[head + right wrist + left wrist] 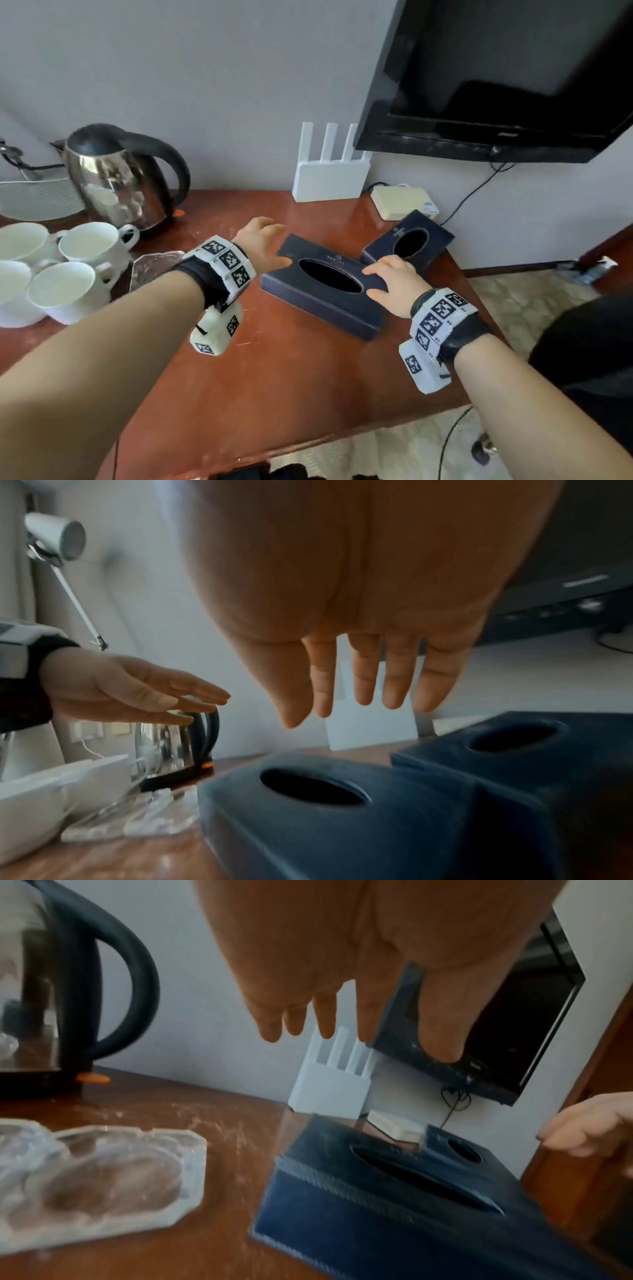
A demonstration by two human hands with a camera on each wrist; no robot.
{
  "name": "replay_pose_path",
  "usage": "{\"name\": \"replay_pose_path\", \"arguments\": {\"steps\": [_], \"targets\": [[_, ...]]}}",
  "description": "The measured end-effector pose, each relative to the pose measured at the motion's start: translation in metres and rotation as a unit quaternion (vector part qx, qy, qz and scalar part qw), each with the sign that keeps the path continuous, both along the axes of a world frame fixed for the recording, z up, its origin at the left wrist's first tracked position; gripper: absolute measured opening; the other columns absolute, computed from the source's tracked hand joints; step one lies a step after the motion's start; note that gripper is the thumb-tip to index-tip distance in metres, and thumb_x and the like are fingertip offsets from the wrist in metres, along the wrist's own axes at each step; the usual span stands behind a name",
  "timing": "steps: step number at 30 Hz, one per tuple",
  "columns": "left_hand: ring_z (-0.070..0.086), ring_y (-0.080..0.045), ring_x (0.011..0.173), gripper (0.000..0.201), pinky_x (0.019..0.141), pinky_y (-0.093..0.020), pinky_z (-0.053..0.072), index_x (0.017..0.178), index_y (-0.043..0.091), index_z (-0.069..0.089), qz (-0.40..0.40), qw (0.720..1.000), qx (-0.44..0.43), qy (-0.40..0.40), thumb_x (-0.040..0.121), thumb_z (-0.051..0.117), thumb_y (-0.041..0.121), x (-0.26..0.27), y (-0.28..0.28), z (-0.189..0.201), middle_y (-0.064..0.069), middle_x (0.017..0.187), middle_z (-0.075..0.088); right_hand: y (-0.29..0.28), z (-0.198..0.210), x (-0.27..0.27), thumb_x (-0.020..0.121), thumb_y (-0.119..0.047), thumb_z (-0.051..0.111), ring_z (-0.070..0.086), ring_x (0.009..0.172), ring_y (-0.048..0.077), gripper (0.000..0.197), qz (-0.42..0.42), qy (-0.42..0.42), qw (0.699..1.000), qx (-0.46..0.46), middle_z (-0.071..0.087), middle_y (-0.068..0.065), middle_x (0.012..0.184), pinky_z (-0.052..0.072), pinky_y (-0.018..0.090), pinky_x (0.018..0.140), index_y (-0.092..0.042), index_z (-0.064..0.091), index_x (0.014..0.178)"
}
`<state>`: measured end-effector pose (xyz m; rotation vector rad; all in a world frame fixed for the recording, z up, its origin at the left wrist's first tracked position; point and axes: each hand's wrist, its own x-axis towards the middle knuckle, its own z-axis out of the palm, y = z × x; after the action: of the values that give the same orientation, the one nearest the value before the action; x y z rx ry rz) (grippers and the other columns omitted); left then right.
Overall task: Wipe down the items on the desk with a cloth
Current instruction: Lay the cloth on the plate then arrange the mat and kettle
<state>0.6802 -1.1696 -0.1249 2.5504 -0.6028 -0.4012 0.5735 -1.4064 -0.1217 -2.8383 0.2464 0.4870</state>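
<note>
1. Far left, head view: a wire mesh item [37, 198] is lying partly cut off by the frame edge, and its make cannot be determined. Four white cups [61, 270] are sitting clustered at the desk's left edge, the outermost being cropped.
2. A steel kettle [116, 181] with a black handle is standing behind the cups. A clear glass ashtray [154, 267] is lying between the cups and the left arm, which is covering part of it.
3. The left hand [262, 245] is hovering, fingers straight and spread, at the left end of the large dark blue tissue box [329, 287]. Whether the thumb is touching the box cannot be told. It is holding nothing.
4. The large box is lying at an angle at mid-desk. Print on its lid is too small to read.
5. The right hand [394, 284] is reaching over the box's right end, fingers extended, gripping nothing; contact cannot be confirmed.
6. A smaller dark blue tissue box [411, 240] is sitting just behind the large one.
7. A white router [330, 171] is standing against the wall; a beige device [400, 202] is lying beside it.
8. A black television [496, 75] is hanging on the grey wall, cropped at top and right.
9. The glossy red-brown desk [274, 377] is showing pale scuffs in the left wrist view.
</note>
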Motion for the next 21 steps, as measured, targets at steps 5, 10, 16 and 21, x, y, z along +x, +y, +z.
{"name": "replay_pose_path", "arguments": {"steps": [5, 10, 16, 21], "targets": [[0.025, -0.025, 0.138, 0.062, 0.113, -0.035, 0.023, 0.141, 0.025, 0.037, -0.036, 0.997, 0.069, 0.02, 0.086, 0.062, 0.036, -0.024, -0.032, -0.032, -0.005, 0.152, 0.019, -0.023, -0.033, -0.034, 0.091, -0.03, 0.056, 0.025, 0.134, 0.022, 0.047, -0.023, 0.049, 0.998, 0.014, 0.027, 0.001, 0.145, 0.028, 0.035, 0.109, -0.028, 0.041, 0.135], [0.006, -0.023, 0.144, 0.067, 0.115, -0.034, 0.012, 0.144, 0.026, 0.032, -0.104, 0.984, 0.144, -0.017, 0.085, 0.062, 0.039, -0.016, -0.051, -0.052, -0.002, 0.154, 0.013, -0.022, -0.058, -0.034, 0.086, -0.026, 0.065, 0.03, 0.133, 0.02, 0.061, -0.03, 0.071, 0.995, 0.057, 0.018, -0.001, 0.148, 0.034, 0.033, 0.106, -0.029, 0.035, 0.14], [0.0, -0.019, 0.145, 0.065, 0.117, -0.036, -0.001, 0.144, 0.033, 0.027, -0.17, 0.966, 0.183, -0.068, 0.087, 0.054, 0.05, -0.006, -0.056, -0.085, 0.007, 0.149, 0.027, -0.028, -0.072, -0.011, 0.084, -0.012, 0.066, 0.042, 0.122, 0.019, 0.067, -0.022, 0.044, 0.996, 0.075, 0.018, -0.005, 0.143, 0.042, 0.027, 0.097, -0.032, 0.035, 0.139], [0.007, -0.017, 0.143, 0.065, 0.117, -0.032, 0.006, 0.139, 0.033, 0.037, -0.115, 0.98, 0.147, -0.065, 0.082, 0.06, 0.051, -0.002, -0.053, -0.091, 0.011, 0.143, 0.036, -0.055, -0.063, 0.012, 0.087, -0.025, 0.062, 0.045, 0.112, 0.013, 0.06, 0.046, 0.049, 0.994, 0.085, 0.026, -0.004, 0.14, 0.042, 0.036, 0.1, -0.031, 0.034, 0.141]]}}
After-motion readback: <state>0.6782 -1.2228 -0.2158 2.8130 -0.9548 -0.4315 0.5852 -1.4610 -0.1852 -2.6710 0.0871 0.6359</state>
